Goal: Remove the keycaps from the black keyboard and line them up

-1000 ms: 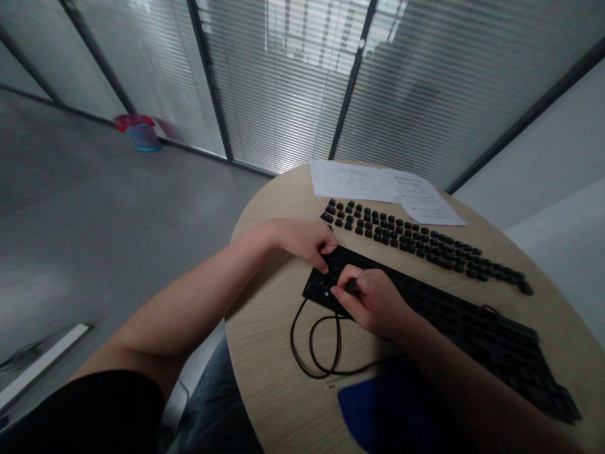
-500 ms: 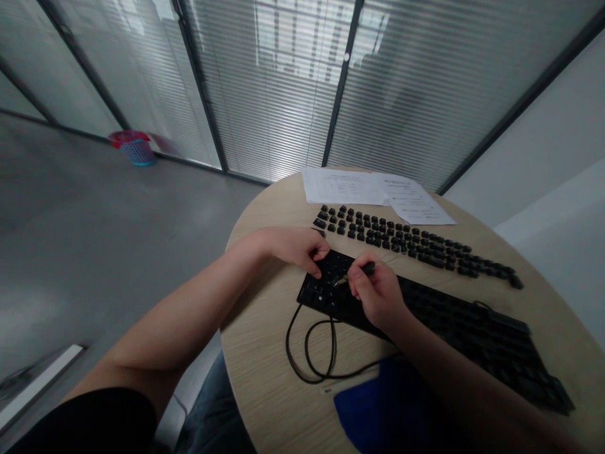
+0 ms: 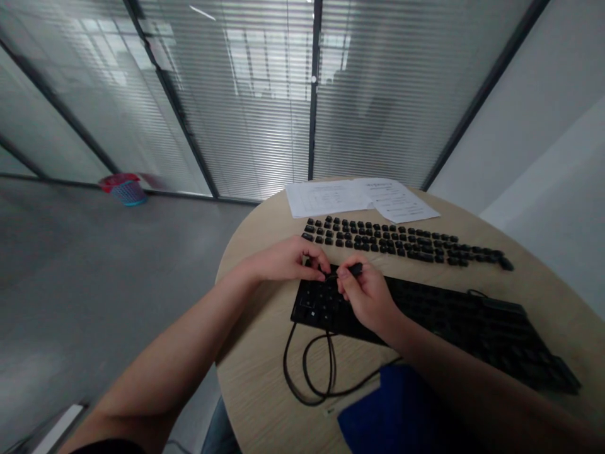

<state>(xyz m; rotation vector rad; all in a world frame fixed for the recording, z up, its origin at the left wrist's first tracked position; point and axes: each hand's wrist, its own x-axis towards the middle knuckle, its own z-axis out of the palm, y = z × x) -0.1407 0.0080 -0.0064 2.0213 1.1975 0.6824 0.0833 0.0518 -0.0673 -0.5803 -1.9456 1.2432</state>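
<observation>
A black keyboard [image 3: 425, 302] lies across the round table, several keycaps gone from its left end. My left hand [image 3: 288, 260] is over the keyboard's upper left edge, thumb and index fingertips brought close together at the keys; whatever is between them is too small to tell. Beside it, my right hand [image 3: 366, 293] is closed around a slim tool with a black handle [image 3: 356, 269], its thin end pointing left toward the left fingertips. Rows of loose black keycaps [image 3: 373, 238] are laid out behind the keyboard.
Printed sheets [image 3: 326, 197] lie at the back of the wooden table [image 3: 255, 378]. The keyboard's cable [image 3: 286, 359] loops in front, near a blue cloth-like item [image 3: 378, 410]. A red and blue basket [image 3: 126, 189] stands on the floor by the glass partition.
My view has shifted slightly. My left thumb and fingers have moved closer to the tool's tip, and my right hand has moved slightly toward them, still holding the tool.
</observation>
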